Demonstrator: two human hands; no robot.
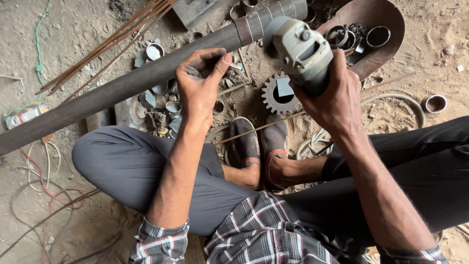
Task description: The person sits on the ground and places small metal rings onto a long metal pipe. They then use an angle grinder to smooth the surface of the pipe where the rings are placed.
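On the dirt floor between your knees, your right hand [337, 100] is wrapped tight around the body of the grey grinder [300, 49], holding its head up against the long steel pipe [141, 80] that runs from the lower left up toward the top middle. Your left hand [200, 83] rests on the pipe just left of the grinder, fingers curled and thumb pressed toward the forefinger; you may be pinching something small there, but it is too hidden to tell, so count that hand as steadying the pipe. To judge by this, you are lining the grinder up at the banded stretch of pipe, where pale marks ring it, and the wheel itself is out of sight behind the head. The next move calls for a firm brace on the pipe and for keeping your left fingers well away from the wheel side, since they sit close to it now. Room is tight: your shoes [259, 142] lie right under the work, a toothed gear [281, 93] sits just beyond them, a thin rod [259, 128] crosses over your toes, and short metal rings [166, 98] litter the ground under the pipe. The open ground is off to the left, past the bundle of rusty rods [112, 41].
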